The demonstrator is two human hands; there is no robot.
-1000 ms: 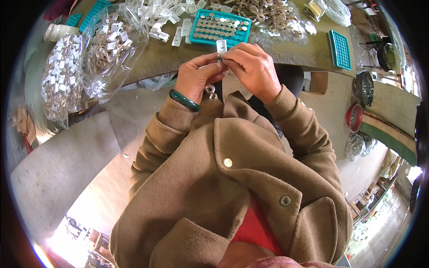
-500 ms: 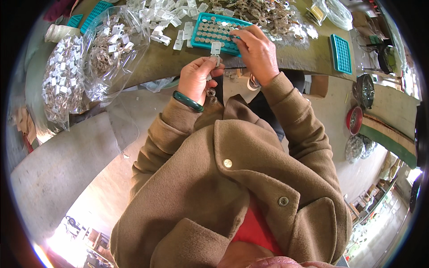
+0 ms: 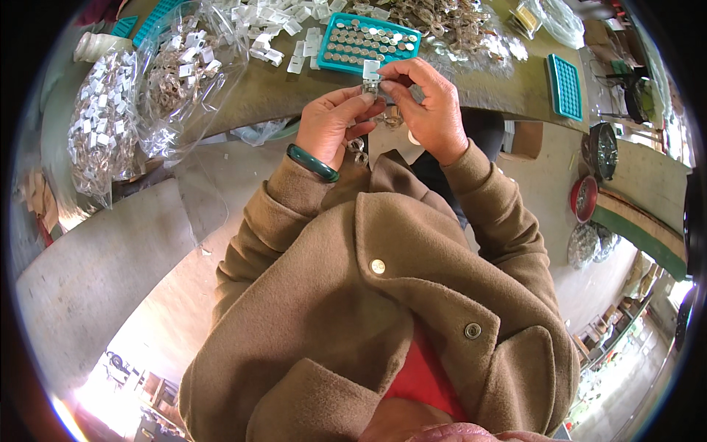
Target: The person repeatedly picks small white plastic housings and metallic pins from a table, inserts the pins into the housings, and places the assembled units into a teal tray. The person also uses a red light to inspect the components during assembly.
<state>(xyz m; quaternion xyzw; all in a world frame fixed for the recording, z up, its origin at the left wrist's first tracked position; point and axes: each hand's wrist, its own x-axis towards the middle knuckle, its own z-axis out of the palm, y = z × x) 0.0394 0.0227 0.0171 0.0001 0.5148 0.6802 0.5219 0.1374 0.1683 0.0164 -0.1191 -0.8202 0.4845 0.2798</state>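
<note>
My left hand (image 3: 324,121), with a dark green bangle (image 3: 312,163) at its wrist, pinches a small white plastic battery case (image 3: 371,69) whose lid stands up. A bunch of clear and brownish coiled wire (image 3: 359,152) hangs below that hand. Thumb and fingertips of my right hand (image 3: 431,107) close together at the case's right side; whatever sits between them is too small to make out. Just beyond both hands lies a teal tray (image 3: 331,64) holding rows of silver button cells (image 3: 355,47), with some pockets bare at its right end.
Loose white cases (image 3: 269,22) and a heap of coiled wire (image 3: 434,22) cover the bench's far side. Clear bags (image 3: 188,96) of wired cases hang over its left edge. A second teal tray (image 3: 565,87) lies at the right. On the floor stands a red basin (image 3: 584,199).
My right hand has left the tray and come back toward me to the case. My left hand has shifted slightly right and up, with the case in it.
</note>
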